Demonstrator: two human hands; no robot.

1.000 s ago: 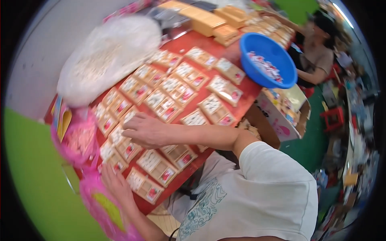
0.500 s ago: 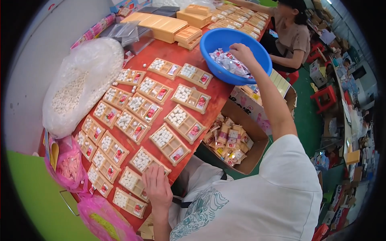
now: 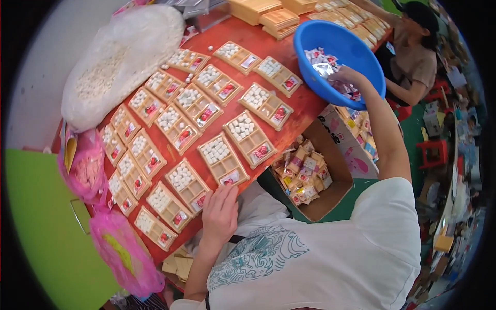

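My right hand [image 3: 347, 77] reaches into a blue plastic basin [image 3: 380, 64]. Its fingertips are down among small shiny printed packets [image 3: 321, 58] and cannot be made out. At the table's near edge rests my left hand [image 3: 220, 211], fingers stretched out and nothing seen in them, beside a wooden compartment tray [image 3: 187, 185]. This tray holds white cubes in its large section and a red-and-white packet in a small one. Several similar trays, among them another wooden tray [image 3: 223, 159] just above my left hand, stand in slanting rows with cubes and packets.
A large clear bag [image 3: 124, 62] of white pieces lies at the back left. Pink plastic bags [image 3: 124, 248] hang at the left edge. Below the basin, an open carton [image 3: 330, 199] holds packed trays. Stacked wooden boxes [image 3: 256, 9] stand behind; a person [image 3: 413, 62] sits at far right.
The whole view has shifted. My right hand has gone lower among the packets in the basin. My left hand has come off the tray to the table's edge, uncovering the packet there.
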